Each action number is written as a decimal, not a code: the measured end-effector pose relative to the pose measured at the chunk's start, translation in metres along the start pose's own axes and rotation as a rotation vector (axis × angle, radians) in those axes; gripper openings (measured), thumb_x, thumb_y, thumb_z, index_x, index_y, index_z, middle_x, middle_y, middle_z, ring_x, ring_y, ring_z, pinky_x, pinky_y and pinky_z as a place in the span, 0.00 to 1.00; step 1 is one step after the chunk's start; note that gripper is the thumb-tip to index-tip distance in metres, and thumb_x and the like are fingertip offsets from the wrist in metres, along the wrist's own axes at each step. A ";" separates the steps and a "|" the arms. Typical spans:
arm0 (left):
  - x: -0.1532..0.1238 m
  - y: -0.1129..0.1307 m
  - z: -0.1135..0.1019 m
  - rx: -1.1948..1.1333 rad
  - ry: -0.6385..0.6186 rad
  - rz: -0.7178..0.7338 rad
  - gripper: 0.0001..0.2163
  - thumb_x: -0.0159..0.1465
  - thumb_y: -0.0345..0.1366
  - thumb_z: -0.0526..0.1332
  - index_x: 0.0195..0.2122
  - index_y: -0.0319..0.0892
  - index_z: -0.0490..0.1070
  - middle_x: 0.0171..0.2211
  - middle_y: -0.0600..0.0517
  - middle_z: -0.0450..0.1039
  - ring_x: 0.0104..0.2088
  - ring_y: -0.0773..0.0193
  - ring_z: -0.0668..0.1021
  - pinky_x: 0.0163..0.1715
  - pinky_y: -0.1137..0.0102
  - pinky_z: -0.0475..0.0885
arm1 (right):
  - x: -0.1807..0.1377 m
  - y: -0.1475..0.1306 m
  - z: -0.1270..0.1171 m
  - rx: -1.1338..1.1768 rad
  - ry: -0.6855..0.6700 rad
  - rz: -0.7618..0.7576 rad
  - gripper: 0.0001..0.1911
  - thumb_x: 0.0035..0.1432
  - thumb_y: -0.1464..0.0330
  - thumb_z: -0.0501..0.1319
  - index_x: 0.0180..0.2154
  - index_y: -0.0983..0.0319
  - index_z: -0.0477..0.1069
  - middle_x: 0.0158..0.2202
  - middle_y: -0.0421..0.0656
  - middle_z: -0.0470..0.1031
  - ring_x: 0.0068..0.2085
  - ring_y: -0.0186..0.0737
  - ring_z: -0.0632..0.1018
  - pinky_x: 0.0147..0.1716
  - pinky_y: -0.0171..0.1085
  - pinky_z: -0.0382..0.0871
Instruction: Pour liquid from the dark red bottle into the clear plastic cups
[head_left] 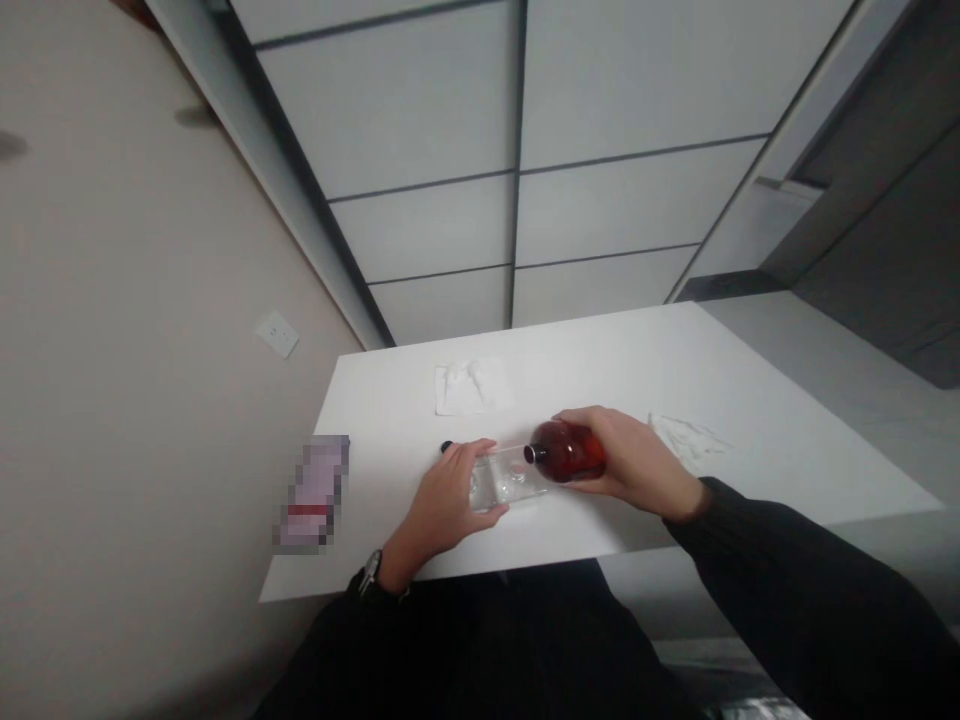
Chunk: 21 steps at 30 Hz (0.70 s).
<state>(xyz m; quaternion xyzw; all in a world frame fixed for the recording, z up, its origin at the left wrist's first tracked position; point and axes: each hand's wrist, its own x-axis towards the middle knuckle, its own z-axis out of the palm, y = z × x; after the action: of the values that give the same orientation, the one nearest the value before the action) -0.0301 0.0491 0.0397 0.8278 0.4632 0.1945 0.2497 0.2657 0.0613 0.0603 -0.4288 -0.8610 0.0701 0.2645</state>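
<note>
My right hand (641,460) is wrapped round a red-brown bottle (571,452). The bottle is tipped onto its side, its dark-rimmed mouth pointing left over the open end of a clear container (517,476). My left hand (446,500) grips that see-through container near its left end, thumb and fingers on opposite sides. Clear liquid or reflections show inside the container; I cannot tell which. A small black cap-like piece (446,446) shows just beyond my left fingers.
All this is above a white table (390,520). A white tissue (471,388) lies at the back, and a crumpled one (686,440) to the right. A blurred-out purple item (311,495) sits at the left edge. White panelled doors (442,230) stand behind.
</note>
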 end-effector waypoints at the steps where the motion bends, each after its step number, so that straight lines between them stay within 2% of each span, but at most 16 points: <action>1: 0.000 0.000 -0.001 -0.003 -0.003 -0.002 0.34 0.59 0.37 0.73 0.64 0.44 0.63 0.60 0.41 0.73 0.61 0.44 0.75 0.62 0.47 0.71 | -0.004 0.001 0.004 0.069 0.035 0.055 0.33 0.53 0.61 0.75 0.57 0.60 0.67 0.51 0.52 0.82 0.48 0.54 0.85 0.45 0.50 0.80; 4: -0.001 0.001 -0.005 -0.045 -0.022 -0.003 0.38 0.59 0.43 0.75 0.68 0.43 0.61 0.60 0.40 0.73 0.63 0.43 0.73 0.63 0.46 0.69 | -0.019 0.003 0.020 0.282 0.159 0.225 0.37 0.51 0.58 0.76 0.57 0.59 0.64 0.53 0.54 0.81 0.48 0.54 0.85 0.44 0.50 0.81; 6: -0.001 0.001 -0.009 -0.099 -0.033 0.012 0.39 0.62 0.49 0.72 0.70 0.42 0.59 0.61 0.39 0.73 0.63 0.44 0.73 0.66 0.45 0.66 | -0.028 0.005 0.031 0.398 0.250 0.282 0.37 0.50 0.57 0.77 0.56 0.59 0.63 0.51 0.54 0.81 0.48 0.54 0.86 0.45 0.50 0.82; 10: -0.005 0.002 -0.017 -0.158 0.000 0.038 0.31 0.73 0.50 0.58 0.73 0.44 0.54 0.68 0.39 0.66 0.70 0.49 0.67 0.71 0.48 0.58 | -0.043 0.006 0.046 0.517 0.365 0.304 0.34 0.51 0.57 0.75 0.53 0.59 0.62 0.50 0.54 0.82 0.49 0.53 0.85 0.48 0.51 0.81; 13: -0.009 0.003 -0.022 -0.175 0.031 0.028 0.27 0.76 0.49 0.52 0.73 0.44 0.53 0.70 0.39 0.64 0.70 0.52 0.67 0.71 0.50 0.60 | -0.049 0.004 0.048 0.511 0.396 0.294 0.32 0.53 0.58 0.75 0.53 0.58 0.63 0.49 0.53 0.82 0.48 0.53 0.85 0.48 0.51 0.81; 17: -0.016 -0.001 -0.023 -0.175 0.043 0.017 0.28 0.73 0.49 0.58 0.70 0.44 0.57 0.68 0.38 0.66 0.66 0.52 0.72 0.68 0.50 0.65 | -0.050 -0.001 0.039 0.460 0.391 0.241 0.32 0.54 0.58 0.75 0.55 0.60 0.66 0.49 0.53 0.82 0.48 0.53 0.85 0.48 0.52 0.81; 21: -0.022 -0.006 -0.016 -0.167 0.073 0.010 0.32 0.69 0.46 0.65 0.70 0.43 0.57 0.68 0.37 0.65 0.66 0.51 0.72 0.68 0.50 0.65 | -0.046 -0.004 0.028 0.293 0.359 0.148 0.32 0.56 0.58 0.74 0.58 0.60 0.69 0.54 0.54 0.80 0.54 0.56 0.83 0.53 0.56 0.78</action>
<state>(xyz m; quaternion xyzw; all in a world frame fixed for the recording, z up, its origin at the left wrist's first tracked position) -0.0540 0.0362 0.0474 0.7988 0.4500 0.2638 0.2997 0.2705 0.0262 0.0199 -0.4534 -0.7471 0.1362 0.4667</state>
